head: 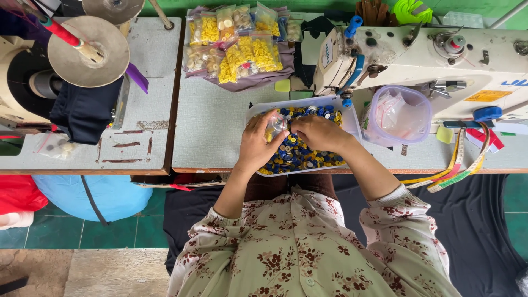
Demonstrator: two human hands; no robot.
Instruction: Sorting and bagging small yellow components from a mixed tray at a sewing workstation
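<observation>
At the near edge of the sewing table (214,137), a shallow white tray (254,110) is lying full of blue and yellow buttons (300,157), and both hands are working over it. The left hand (257,144) is gripping a small clear plastic bag (276,124), its fingers closed around the bag's neck and holding it over the tray. The right hand (320,133) is lying just beside it, knuckles up, fingers curled down toward the bag's mouth; whether they are pinching a button cannot be told from here. By the look of it, buttons are being sorted out of the tray into the bag, and the next move is calling for a fine pinch on one button and a steady, open bag mouth. Beside the tray's right edge a clear tub (397,115) is standing under the white sewing machine (429,55). Along the far edge, filled bags of yellow and cream buttons (236,47) are lying on a mauve cloth (286,58).
</observation>
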